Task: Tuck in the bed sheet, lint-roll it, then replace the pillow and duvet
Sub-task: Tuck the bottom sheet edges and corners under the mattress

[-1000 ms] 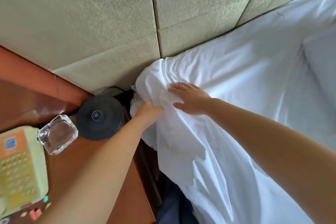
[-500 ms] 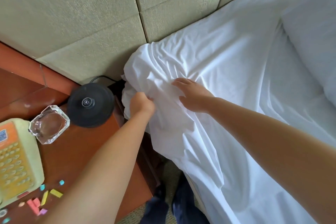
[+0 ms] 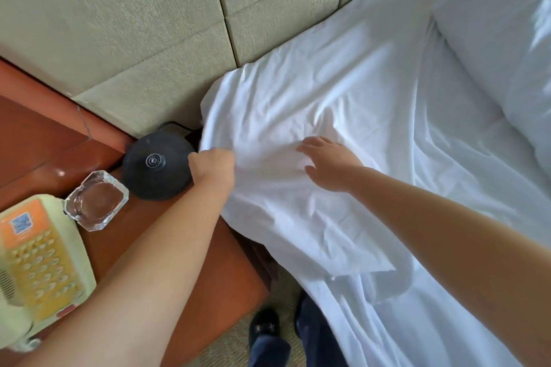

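A white bed sheet [image 3: 343,104] covers the mattress corner by the padded headboard, and its loose edge hangs down the bed's side. My left hand [image 3: 213,168] grips the sheet's edge at the corner, fingers curled and hidden in the fabric. To its right, my right hand [image 3: 329,165] lies flat on the sheet with the fingers spread. A white pillow [image 3: 507,39] lies at the top right of the bed. No lint roller or duvet is in view.
A reddish wooden nightstand [image 3: 185,247] stands left of the bed, close against it. On it are a black kettle base [image 3: 155,168], a glass ashtray [image 3: 97,201] and a pale green telephone [image 3: 35,256]. The padded headboard [image 3: 149,24] runs behind. My feet stand on carpet [image 3: 226,345].
My left hand has pulled the sheet's edge outward to the left over the corner. My right hand has slid a little to the right and spread flat. The bunched fold has flattened.
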The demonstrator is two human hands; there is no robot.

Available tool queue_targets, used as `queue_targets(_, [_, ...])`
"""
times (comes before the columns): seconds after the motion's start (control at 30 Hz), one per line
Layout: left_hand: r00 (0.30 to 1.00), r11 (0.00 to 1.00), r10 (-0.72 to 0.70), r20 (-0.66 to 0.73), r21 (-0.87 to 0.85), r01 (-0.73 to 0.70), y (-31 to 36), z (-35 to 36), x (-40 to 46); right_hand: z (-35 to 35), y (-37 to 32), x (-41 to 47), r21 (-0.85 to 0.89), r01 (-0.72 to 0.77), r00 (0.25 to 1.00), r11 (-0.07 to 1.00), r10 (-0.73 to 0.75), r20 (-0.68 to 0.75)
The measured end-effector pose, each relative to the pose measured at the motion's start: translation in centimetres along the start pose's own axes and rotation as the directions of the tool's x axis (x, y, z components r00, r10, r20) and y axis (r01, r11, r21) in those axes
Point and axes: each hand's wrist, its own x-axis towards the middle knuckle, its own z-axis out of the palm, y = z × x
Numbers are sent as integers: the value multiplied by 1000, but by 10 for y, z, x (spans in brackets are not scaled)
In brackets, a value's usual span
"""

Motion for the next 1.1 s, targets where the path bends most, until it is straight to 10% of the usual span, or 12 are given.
queue_targets(0.47, [874, 796, 458, 161, -512, -322, 52, 19, -56, 28, -3, -72, 47, -287, 958, 957, 288, 4])
queue_targets(0.8, [827, 799, 538, 162, -412, -439, 76, 42, -99, 57, 24, -136, 123, -405, 884, 906, 423, -200])
queue_targets(1.1, [840, 825, 543, -21, -172, -538, 102, 64, -134, 75, 44, -179, 63, -253, 747, 966, 236, -621])
